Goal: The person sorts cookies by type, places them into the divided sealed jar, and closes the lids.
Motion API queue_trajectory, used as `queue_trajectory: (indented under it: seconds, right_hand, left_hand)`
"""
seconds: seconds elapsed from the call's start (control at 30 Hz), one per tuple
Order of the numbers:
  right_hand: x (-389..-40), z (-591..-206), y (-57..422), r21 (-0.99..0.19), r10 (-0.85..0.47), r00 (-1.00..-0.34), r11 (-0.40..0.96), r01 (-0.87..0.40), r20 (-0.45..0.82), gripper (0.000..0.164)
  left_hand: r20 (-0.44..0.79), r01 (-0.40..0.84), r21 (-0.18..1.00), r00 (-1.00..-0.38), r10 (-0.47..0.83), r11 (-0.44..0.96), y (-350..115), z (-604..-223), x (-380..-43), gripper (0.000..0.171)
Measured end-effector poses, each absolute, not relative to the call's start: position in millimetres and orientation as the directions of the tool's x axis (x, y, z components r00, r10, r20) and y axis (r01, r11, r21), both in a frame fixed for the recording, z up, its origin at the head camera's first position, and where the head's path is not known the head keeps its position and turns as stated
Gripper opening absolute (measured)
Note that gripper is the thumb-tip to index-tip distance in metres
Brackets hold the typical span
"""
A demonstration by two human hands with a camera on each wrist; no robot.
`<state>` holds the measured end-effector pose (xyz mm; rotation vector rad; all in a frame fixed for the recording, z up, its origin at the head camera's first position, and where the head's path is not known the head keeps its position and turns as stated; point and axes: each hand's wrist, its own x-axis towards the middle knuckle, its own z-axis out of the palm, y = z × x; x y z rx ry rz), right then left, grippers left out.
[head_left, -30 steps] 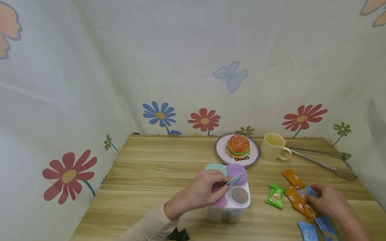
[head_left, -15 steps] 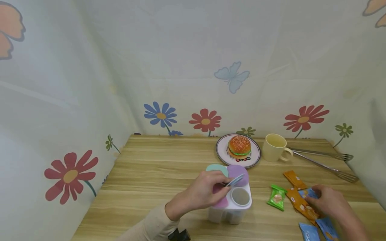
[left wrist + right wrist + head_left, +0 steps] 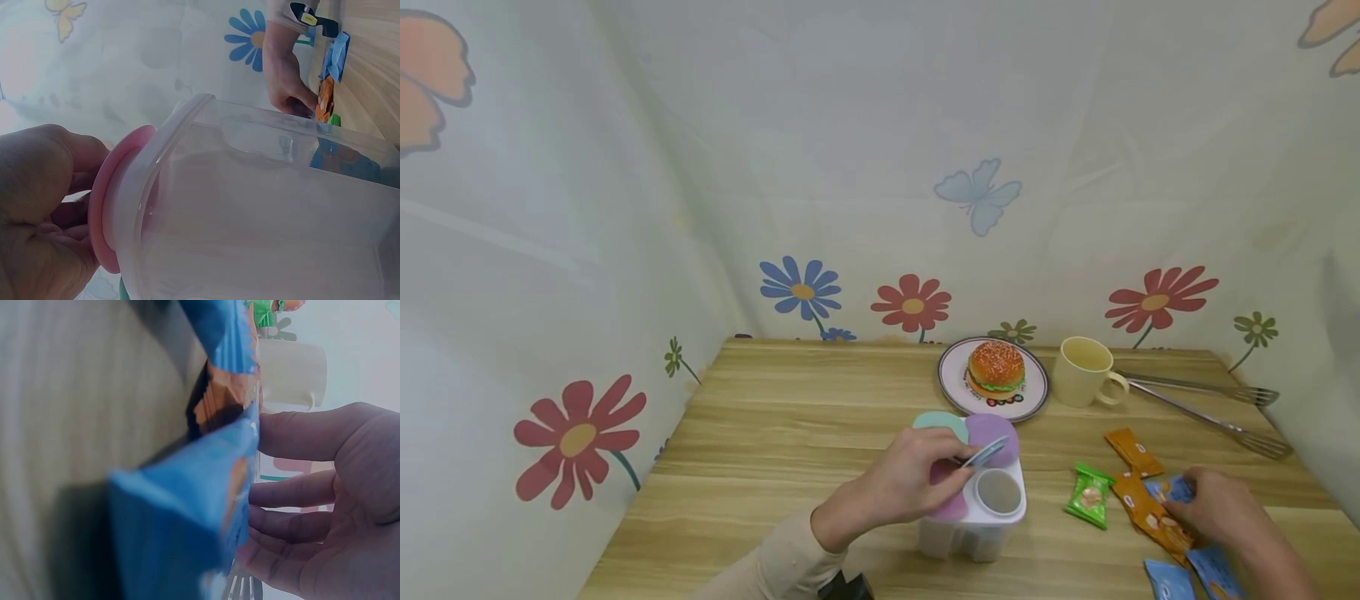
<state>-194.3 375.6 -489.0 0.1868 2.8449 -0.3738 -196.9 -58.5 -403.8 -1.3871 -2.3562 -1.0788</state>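
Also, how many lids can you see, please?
4: green lid, purple lid and pink lid on the box, blue lid in the left hand, which partly hides the pink lid.

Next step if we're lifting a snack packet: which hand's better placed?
Probably the right. The right hand is down at a blue packet beside orange packets, while the left hand pinches a light-blue lid over by the container.
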Motion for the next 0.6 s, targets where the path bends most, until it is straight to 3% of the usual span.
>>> queue_trajectory:
  seconds: [0.6]
  right_hand:
    - [-192.2,-488.4,375.7,-0.256,0.124,-0.955,0.947,0.196,-0.270,0.072]
  left_hand:
    - [0.511,0.827,0.478,-0.536,0.672,0.296,-58.3,-405.6,-197.7,0.015]
